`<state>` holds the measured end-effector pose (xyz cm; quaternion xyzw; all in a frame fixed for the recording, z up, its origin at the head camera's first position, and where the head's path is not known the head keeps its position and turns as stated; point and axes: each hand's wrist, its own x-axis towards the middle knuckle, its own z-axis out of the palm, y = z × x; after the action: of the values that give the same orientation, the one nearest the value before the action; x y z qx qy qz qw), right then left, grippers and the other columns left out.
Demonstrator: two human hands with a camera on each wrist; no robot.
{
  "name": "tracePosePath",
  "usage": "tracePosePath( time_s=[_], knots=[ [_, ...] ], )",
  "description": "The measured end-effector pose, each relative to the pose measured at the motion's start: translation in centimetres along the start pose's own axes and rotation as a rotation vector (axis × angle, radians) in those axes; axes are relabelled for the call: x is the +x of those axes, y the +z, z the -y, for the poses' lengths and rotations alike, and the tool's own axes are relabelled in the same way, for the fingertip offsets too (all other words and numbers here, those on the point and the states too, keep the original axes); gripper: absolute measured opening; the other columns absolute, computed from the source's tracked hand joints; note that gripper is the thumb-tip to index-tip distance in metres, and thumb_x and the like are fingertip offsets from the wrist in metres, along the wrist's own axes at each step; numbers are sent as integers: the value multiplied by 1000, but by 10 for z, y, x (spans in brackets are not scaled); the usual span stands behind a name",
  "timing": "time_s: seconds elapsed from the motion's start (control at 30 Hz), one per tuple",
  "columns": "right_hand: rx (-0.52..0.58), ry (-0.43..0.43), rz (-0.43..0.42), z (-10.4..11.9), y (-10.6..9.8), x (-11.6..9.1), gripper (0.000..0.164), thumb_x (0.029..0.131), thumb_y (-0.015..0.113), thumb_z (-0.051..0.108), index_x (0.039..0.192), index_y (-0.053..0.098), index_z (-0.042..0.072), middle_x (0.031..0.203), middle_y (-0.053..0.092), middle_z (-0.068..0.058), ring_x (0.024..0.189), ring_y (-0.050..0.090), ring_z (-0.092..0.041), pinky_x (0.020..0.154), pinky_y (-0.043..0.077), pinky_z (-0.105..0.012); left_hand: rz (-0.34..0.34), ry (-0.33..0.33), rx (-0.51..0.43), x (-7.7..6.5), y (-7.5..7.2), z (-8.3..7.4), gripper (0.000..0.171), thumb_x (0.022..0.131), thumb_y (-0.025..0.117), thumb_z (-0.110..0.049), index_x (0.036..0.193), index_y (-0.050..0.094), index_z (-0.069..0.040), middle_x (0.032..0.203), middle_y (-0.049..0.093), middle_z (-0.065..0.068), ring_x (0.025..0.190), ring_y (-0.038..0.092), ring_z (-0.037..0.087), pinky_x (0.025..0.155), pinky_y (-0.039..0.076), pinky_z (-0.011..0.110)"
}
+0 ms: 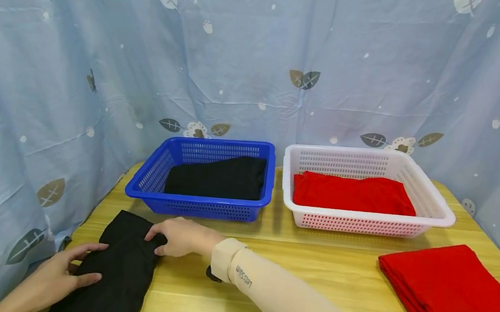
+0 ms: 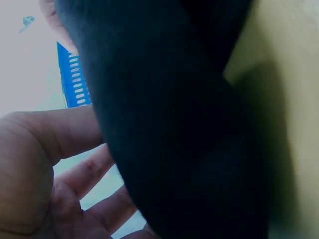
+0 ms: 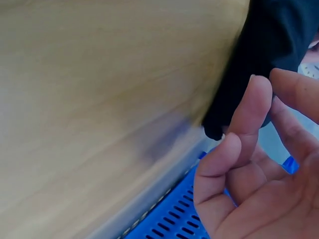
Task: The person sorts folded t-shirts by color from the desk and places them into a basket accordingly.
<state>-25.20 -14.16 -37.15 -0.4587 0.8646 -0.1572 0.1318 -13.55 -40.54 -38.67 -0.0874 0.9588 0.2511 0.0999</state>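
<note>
A folded black cloth lies lengthwise on the table's left side. At its near left edge my left hand rests with thumb and forefinger spread apart on the fabric. In the left wrist view the thumb reaches the side of the cloth, and some fingertips are hidden behind it. My right hand holds the cloth's far right corner, where the fabric bunches between thumb and fingers. The right wrist view shows bent fingers against the dark cloth; the exact contact is partly hidden.
Behind the hands stands a blue basket containing folded black cloth. To its right, a white basket contains folded red cloth. Another folded red cloth lies at the table's right. A patterned blue curtain hangs around the wooden table.
</note>
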Motion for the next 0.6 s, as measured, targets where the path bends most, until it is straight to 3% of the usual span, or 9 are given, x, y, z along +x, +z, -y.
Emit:
tracePosePath(
  time_s=[0.23, 0.4, 0.5, 0.6],
  knots=[
    [-15, 3, 38, -2, -5, -15, 32, 104, 73, 31, 136, 71, 32, 135, 72, 8, 126, 64, -8, 113, 49, -29, 3, 90, 5, 4, 3, -8, 66, 91, 85, -14, 150, 58, -3, 150, 54, 38, 123, 65, 49, 87, 61, 52],
    [7, 10, 87, -4, -11, -30, 27, 104, 73, 32, 131, 73, 30, 107, 73, 7, 94, 70, -7, 99, 54, -25, -2, 172, 0, 9, 4, -18, 63, 85, 87, -6, 145, 64, -7, 143, 65, 28, 112, 71, 33, 84, 60, 46],
    [2, 9, 105, -5, -13, -41, 25, 103, 74, 33, 128, 73, 29, 98, 69, 7, 85, 67, -7, 93, 55, -24, 18, 214, 2, 11, 4, -24, 62, 85, 86, -5, 143, 66, -12, 143, 66, 25, 111, 71, 34, 86, 60, 50],
    [-10, -17, 114, -5, -13, -51, 25, 103, 74, 33, 127, 74, 29, 97, 69, 8, 89, 63, -5, 91, 54, -23, 59, 270, 3, 12, 3, -28, 59, 85, 84, -2, 141, 67, -14, 144, 65, 24, 118, 69, 40, 91, 58, 58]
  ],
)
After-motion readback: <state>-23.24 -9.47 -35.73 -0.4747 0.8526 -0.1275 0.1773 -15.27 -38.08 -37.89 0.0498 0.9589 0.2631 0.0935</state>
